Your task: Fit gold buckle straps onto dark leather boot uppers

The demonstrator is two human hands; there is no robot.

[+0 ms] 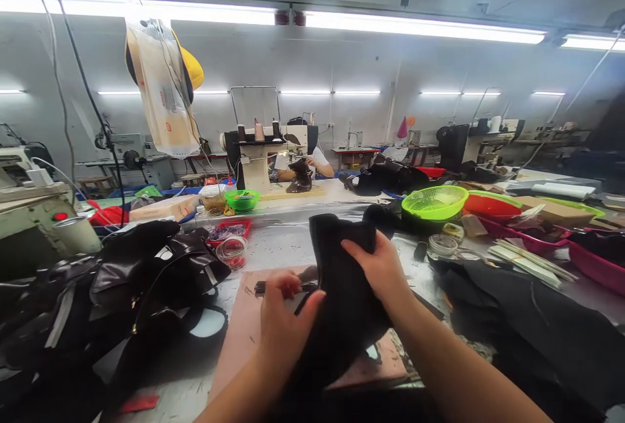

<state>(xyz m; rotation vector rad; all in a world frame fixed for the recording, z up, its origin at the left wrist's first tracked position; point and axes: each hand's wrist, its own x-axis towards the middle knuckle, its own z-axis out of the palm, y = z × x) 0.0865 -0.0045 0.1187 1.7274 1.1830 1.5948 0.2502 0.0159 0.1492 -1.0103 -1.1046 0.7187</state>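
– Bare forearms [454, 345] fill the foreground, and between them it's the black piece [344, 319], upright over the pink board [239, 325]!

– Give me the grip!

– Right hand [385, 270] has it firmly at the upper right edge: thumb laid flat on the near face, fingers tucked behind, closed on it.

– And the left?

– Left hand [288, 312] is looser: fingers half curled, thumb spread wide of them, its tip at the piece's left edge. Whether that thumb presses, I can't tell.

– Either side?

– Dark pile [122, 280] with a zip on the left, black sheet [527, 319] spread on the right!

– Further out?

– Red basket [250, 231] beyond the pile, lime-green basket [434, 205] over to the right.

– And at the far side?

– Sewing machine [258, 163], spools on top, and just beside it a co-worker's hand [318, 164] at a shiny dark boot [299, 179]!
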